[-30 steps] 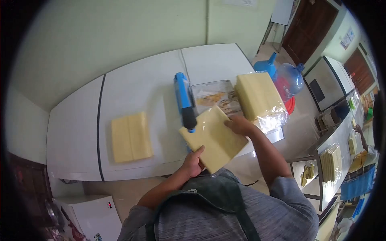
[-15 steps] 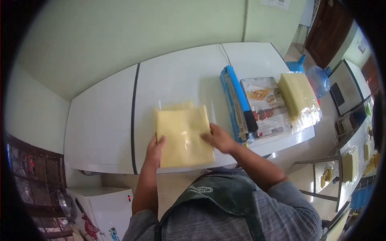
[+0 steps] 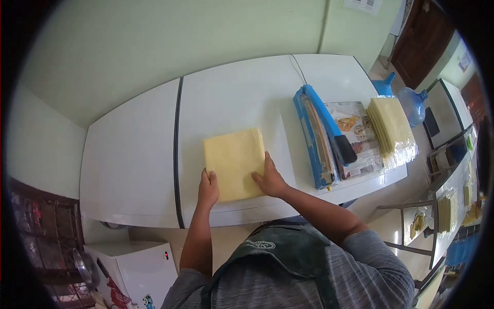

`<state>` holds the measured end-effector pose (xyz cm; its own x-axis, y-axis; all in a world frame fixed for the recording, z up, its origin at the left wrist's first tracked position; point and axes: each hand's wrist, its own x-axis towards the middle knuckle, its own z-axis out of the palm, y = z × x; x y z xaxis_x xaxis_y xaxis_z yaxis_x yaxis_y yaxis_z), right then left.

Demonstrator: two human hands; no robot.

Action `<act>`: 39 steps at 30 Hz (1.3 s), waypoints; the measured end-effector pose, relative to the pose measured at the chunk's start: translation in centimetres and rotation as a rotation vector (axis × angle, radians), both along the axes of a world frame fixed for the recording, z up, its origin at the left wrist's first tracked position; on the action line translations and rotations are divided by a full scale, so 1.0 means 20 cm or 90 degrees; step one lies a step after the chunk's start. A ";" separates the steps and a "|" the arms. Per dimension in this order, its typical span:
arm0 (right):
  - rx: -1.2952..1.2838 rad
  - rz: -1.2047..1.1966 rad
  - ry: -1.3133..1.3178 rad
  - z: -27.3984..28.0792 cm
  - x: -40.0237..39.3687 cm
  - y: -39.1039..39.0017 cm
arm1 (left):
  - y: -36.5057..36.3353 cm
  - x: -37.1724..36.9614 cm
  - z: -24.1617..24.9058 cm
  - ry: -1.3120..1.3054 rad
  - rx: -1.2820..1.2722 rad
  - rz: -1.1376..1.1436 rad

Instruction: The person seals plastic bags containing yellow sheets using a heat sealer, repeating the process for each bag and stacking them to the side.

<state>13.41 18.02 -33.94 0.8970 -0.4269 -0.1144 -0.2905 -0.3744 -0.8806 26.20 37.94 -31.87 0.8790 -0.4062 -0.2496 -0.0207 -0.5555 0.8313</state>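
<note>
One left hand [image 3: 208,191] and one right hand [image 3: 271,181] partly hide the yellow packet [image 3: 234,162].

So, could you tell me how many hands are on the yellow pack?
2: left hand at the left side of the yellow pack, right hand at its right side.

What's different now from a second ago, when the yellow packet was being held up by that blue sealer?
The yellow packet has moved left, away from the sealer, and down to the table, seemingly onto the packet that lay there. The left hand and right hand still hold its sides. The sealer and the packet stack stayed on the right.
</note>
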 end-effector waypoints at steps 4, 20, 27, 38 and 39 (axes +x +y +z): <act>-0.044 -0.009 0.013 0.05 -0.10 -0.01 | -0.09 0.16 -0.04 -0.211 0.128 -0.023; -0.513 -0.576 -0.062 0.45 -1.43 -1.36 | -0.61 0.40 0.04 -0.505 0.074 -0.424; -0.679 -0.434 -0.090 0.16 -1.61 -1.58 | -0.66 0.34 0.04 -0.611 0.114 -0.368; -0.681 -0.319 -0.255 0.21 -1.70 -1.76 | -0.97 0.20 0.02 -0.608 0.184 -0.270; -0.674 -0.322 -0.253 0.19 -1.69 -1.76 | -1.00 0.17 0.00 -0.697 0.111 -0.242</act>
<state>-20.44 -17.19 -30.04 0.4978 -0.4519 0.7403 -0.3916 -0.8787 -0.2730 29.63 17.95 -31.77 0.4882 -0.7243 0.4869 -0.8675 -0.4635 0.1803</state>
